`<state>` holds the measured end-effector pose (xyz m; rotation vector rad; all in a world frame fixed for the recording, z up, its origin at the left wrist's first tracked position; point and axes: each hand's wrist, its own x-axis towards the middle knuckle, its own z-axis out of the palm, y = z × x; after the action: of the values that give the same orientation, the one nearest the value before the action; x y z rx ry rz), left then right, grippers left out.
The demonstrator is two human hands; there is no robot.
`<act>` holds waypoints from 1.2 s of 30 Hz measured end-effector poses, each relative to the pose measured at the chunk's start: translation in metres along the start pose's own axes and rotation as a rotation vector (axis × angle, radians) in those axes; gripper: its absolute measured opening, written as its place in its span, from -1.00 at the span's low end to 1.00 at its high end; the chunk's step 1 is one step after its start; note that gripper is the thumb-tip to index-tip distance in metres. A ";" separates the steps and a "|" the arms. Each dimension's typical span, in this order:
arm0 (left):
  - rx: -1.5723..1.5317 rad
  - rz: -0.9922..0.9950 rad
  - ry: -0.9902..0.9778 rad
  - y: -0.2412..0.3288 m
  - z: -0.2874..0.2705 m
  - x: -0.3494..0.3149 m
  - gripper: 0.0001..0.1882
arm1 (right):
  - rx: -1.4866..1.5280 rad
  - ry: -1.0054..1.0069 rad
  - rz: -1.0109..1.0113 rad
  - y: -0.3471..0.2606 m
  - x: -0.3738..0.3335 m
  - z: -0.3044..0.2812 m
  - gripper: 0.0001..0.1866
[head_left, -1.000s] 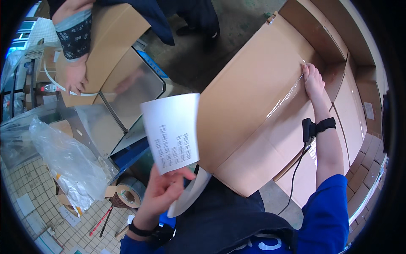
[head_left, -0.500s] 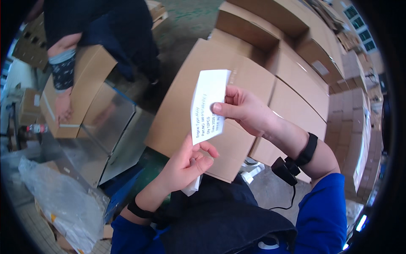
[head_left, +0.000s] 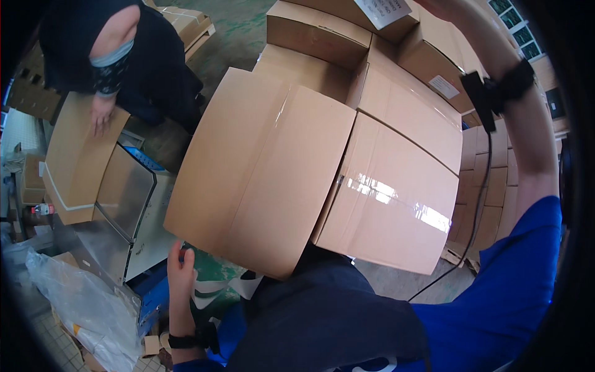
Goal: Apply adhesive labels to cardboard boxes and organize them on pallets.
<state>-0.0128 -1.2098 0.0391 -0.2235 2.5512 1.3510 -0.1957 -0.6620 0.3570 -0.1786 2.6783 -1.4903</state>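
My left hand (head_left: 181, 276) is low at the left, by the near left corner of a large cardboard box (head_left: 266, 167). Its fingers point up, slightly apart. Beside the palm are curled white paper strips (head_left: 226, 288); whether they touch the hand I cannot tell. My right arm reaches far up to the right, and only part of my right hand (head_left: 443, 7) shows at the upper edge, its fingers out of sight. Close to it, a white printed label (head_left: 385, 11) lies against the side of a far cardboard box (head_left: 347, 12), partly cut off by the picture's edge.
Further closed cartons (head_left: 390, 192) stand beside the large box, with more stacked at the right. A co-worker's hand (head_left: 102, 115) rests on a carton (head_left: 77, 155) at the left, near a metal bin (head_left: 127, 198). Clear plastic sheeting (head_left: 87, 310) lies at lower left.
My right hand has gone from the middle to the upper edge, and the label has moved up there too. My left hand has dropped leftward; the crumpled white paper it held now shows as loose strips beside it.
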 end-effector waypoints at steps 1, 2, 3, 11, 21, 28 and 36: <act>-0.008 -0.113 0.090 -0.006 -0.001 -0.010 -0.50 | 0.009 -0.051 0.085 0.028 0.023 0.000 -0.70; 0.011 -0.142 0.117 -0.009 -0.001 -0.017 -0.50 | 0.014 -0.101 0.172 0.058 0.046 0.003 -0.71; -0.133 -0.403 0.070 0.013 0.007 -0.019 -0.50 | 0.069 -0.113 0.217 0.092 0.062 0.001 -0.66; -0.291 -0.827 0.112 0.042 0.056 0.008 -0.32 | 0.019 -0.415 0.437 0.274 0.126 0.089 -0.58; 0.144 -0.769 0.219 0.019 0.083 0.015 -0.23 | 0.320 -0.800 0.589 0.390 0.167 0.153 -0.36; 0.031 -0.839 0.200 0.009 0.079 0.014 -0.21 | 0.342 -0.851 0.563 0.410 0.172 0.184 -0.35; 0.079 -0.931 0.198 0.034 0.092 0.027 -0.29 | 0.307 -0.903 0.606 0.428 0.164 0.196 -0.32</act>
<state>-0.0337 -1.1152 0.0093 -1.3690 2.1155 0.8664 -0.3633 -0.6259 -0.1112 -0.0023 1.5789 -1.1866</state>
